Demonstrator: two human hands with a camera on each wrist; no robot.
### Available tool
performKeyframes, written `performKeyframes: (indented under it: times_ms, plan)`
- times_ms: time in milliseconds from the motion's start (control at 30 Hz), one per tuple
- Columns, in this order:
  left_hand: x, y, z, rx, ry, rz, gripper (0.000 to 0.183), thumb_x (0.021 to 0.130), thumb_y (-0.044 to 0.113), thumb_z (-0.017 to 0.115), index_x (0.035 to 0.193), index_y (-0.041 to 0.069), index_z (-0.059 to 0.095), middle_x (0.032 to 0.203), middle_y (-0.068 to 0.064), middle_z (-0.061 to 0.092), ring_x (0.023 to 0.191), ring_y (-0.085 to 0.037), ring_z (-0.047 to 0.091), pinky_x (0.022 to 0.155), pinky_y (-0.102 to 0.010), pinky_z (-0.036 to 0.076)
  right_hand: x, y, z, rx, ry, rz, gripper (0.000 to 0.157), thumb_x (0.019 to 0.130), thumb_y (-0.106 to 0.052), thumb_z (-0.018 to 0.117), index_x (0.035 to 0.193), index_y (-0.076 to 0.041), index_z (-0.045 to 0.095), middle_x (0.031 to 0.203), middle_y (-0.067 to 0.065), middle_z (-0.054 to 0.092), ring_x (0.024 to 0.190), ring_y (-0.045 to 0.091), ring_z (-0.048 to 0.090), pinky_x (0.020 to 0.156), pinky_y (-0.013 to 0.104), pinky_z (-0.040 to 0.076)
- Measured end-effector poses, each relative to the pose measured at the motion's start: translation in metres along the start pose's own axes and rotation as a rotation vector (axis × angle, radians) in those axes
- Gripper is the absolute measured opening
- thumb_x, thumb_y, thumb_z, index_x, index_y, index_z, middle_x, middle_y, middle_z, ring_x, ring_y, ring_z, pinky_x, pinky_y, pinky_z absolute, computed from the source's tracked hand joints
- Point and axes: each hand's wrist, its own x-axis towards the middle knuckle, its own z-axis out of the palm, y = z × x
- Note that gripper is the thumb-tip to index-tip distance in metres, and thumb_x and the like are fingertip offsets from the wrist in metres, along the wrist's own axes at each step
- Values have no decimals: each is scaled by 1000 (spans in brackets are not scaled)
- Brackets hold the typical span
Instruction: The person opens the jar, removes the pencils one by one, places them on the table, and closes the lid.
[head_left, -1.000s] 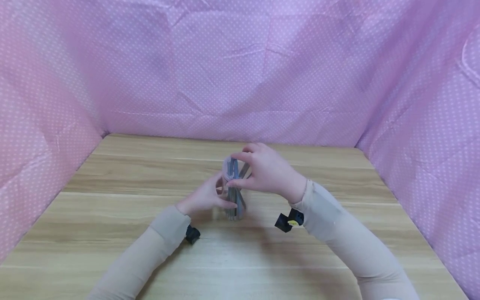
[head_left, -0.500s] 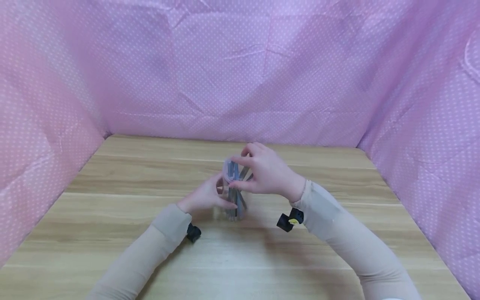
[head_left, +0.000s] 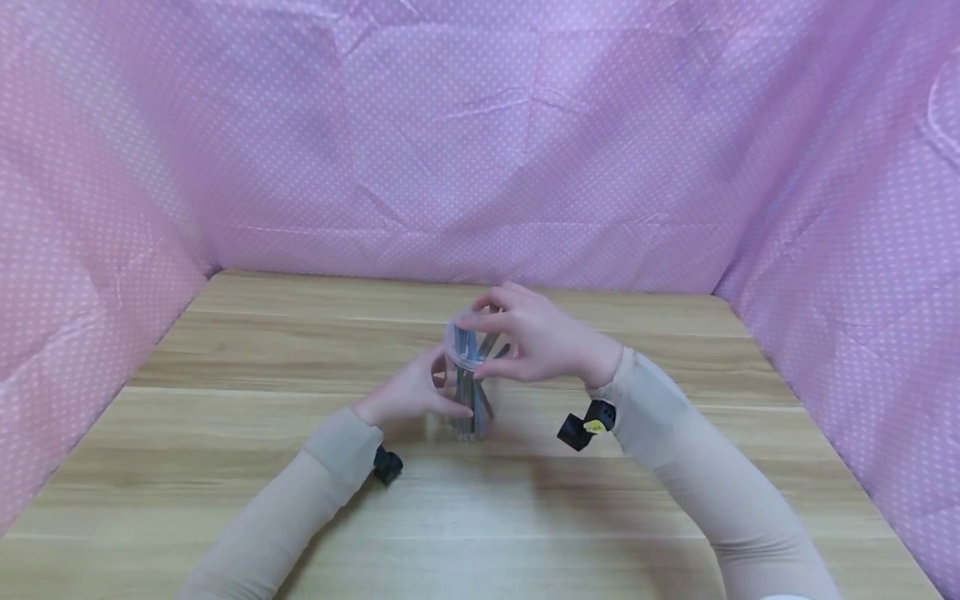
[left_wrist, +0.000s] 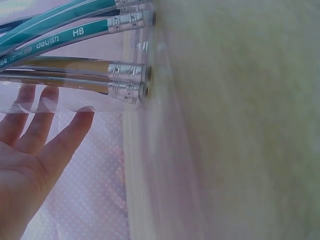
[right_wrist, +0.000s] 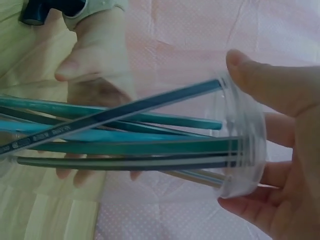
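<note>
A clear plastic jar (head_left: 467, 427) stands upright on the table near its middle, with several pencils (right_wrist: 165, 147) inside. Through its wall, the left wrist view shows green and brown pencils (left_wrist: 55, 42) with silver ferrules and erasers at the bottom. My left hand (head_left: 412, 392) holds the jar's body from the left, thumb across the front and fingers behind. Over the top, my right hand (head_left: 547, 337) grips the clear round lid (right_wrist: 255, 145) by its edge, thumb on one side and fingers on the other. In the right wrist view, the lid sits at the jar's end.
The wooden table (head_left: 225, 433) stretches around both hands. Pink dotted cloth (head_left: 480, 150) hangs behind it and along both sides. Small black cameras (head_left: 585, 427) are strapped at the wrists.
My right hand has shifted slightly, its thumb moving a little to the right along the lid's edge, and more of the lid's rim shows. My left hand and the jar stay in place.
</note>
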Motion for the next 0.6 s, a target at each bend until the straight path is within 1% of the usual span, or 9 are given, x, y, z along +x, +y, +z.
performKeyframes:
  times_ms: [100, 233, 367, 500, 600]
  plan:
    - [-1, 0, 0, -2, 8, 1, 92, 70, 11, 84, 145, 23, 31, 138, -2, 47, 125, -28, 48, 105, -47, 44, 1, 1, -3, 21, -45, -12, 55, 75, -33, 79, 122, -9, 65, 117, 12, 62, 102, 23, 52, 84, 34, 48]
    - [-1, 0, 0, 0, 3, 10, 95, 69, 12, 84, 146, 24, 29, 139, -1, 46, 125, -27, 48, 105, -45, 45, 2, 1, -10, 49, -114, -7, 55, 75, -29, 79, 123, -7, 63, 122, 13, 60, 109, 26, 52, 91, 39, 47]
    - [-2, 0, 1, 4, 4, 13, 94, 70, 12, 84, 146, 22, 29, 138, -3, 47, 125, -27, 48, 105, -45, 45, 4, 0, -16, 84, -173, -16, 56, 75, -26, 79, 125, -7, 62, 128, 15, 57, 117, 29, 50, 98, 43, 45]
    - [-4, 0, 0, 6, 7, 12, 94, 70, 13, 84, 146, 23, 29, 138, -2, 47, 125, -27, 48, 105, -45, 45, 5, 2, -18, 120, -204, -18, 57, 75, -22, 79, 127, -9, 61, 131, 15, 55, 120, 29, 49, 100, 44, 44]
    - [-3, -1, -1, 13, 2, 18, 93, 70, 13, 84, 146, 24, 30, 138, -1, 47, 125, -26, 48, 105, -44, 44, 3, 4, -17, 161, -196, 9, 56, 74, -21, 80, 126, -10, 62, 133, 16, 54, 121, 29, 48, 101, 44, 43]
